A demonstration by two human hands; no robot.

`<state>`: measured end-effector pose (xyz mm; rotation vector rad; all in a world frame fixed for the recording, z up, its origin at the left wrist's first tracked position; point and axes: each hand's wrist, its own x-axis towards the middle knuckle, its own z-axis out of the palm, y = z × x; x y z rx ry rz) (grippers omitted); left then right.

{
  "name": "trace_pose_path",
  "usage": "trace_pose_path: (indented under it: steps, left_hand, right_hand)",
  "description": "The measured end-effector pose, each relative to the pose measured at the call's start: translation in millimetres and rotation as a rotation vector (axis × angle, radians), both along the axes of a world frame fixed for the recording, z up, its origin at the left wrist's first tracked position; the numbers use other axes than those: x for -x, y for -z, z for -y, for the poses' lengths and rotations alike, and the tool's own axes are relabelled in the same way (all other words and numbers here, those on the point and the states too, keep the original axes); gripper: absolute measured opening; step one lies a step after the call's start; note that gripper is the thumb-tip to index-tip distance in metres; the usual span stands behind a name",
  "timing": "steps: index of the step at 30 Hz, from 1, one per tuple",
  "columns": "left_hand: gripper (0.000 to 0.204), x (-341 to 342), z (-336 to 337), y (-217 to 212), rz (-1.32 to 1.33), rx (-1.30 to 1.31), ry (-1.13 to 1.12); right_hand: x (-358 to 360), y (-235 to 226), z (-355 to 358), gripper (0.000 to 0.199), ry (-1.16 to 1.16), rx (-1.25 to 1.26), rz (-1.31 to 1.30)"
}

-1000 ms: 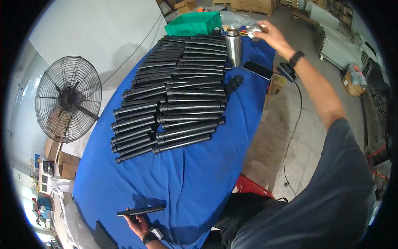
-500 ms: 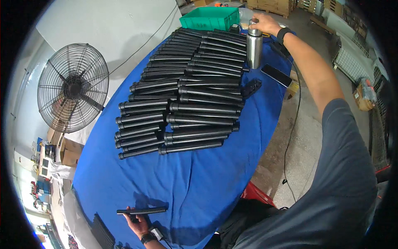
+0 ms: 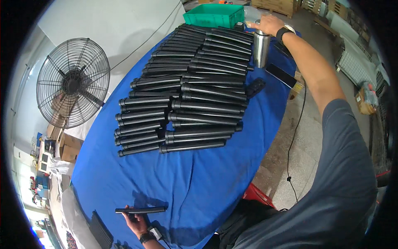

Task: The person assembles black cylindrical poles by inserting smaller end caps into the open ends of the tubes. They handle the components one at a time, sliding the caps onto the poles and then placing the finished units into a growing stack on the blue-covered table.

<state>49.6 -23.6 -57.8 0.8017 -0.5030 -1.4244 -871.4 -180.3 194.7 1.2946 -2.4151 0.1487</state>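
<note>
My right hand (image 3: 269,24) reaches to the far end of the blue-covered table (image 3: 199,186), its fingers closed over the top of an upright steel tumbler (image 3: 261,52). Near the table's front edge my left hand (image 3: 136,222) holds a short black tube (image 3: 141,210) level above the cloth. Two long rows of several black tubes (image 3: 195,93) lie side by side across the table's middle, left of the tumbler.
A green plastic crate (image 3: 213,14) stands at the far end. A dark phone (image 3: 281,74) and a small black part (image 3: 255,87) lie near the right edge. A large standing fan (image 3: 72,83) is at the left. A cable (image 3: 294,137) runs over the floor at the right.
My right hand has come back from beyond the tumbler and settled on its top. My left hand keeps the black tube in the same place.
</note>
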Motion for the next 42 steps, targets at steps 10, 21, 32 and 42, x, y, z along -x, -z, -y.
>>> trace_pose_path:
  steps: [10, 21, 32, 42]
  left_hand:
    - [0.044, -11.0, -18.9, -9.5, 0.084, -0.077, -0.080]
    - [0.048, 21.0, -11.5, -27.8, 0.080, -0.021, -0.006]
    - [0.044, 23.4, 8.8, -24.3, 0.099, 0.035, 0.182]
    - [0.053, 69.1, -31.6, -53.2, -0.150, 0.234, 0.708]
  right_hand:
    - [-8.6, -7.8, 7.6, 0.062, -0.453, 0.108, 0.306]
    - [-90.1, 14.4, 14.2, 0.055, -0.541, 0.367, 0.564]
    - [-559.7, 150.2, -139.2, 0.082, -1.349, -0.460, 1.273]
    - [-605.7, 141.3, -183.7, 0.042, -1.440, -0.412, 0.653]
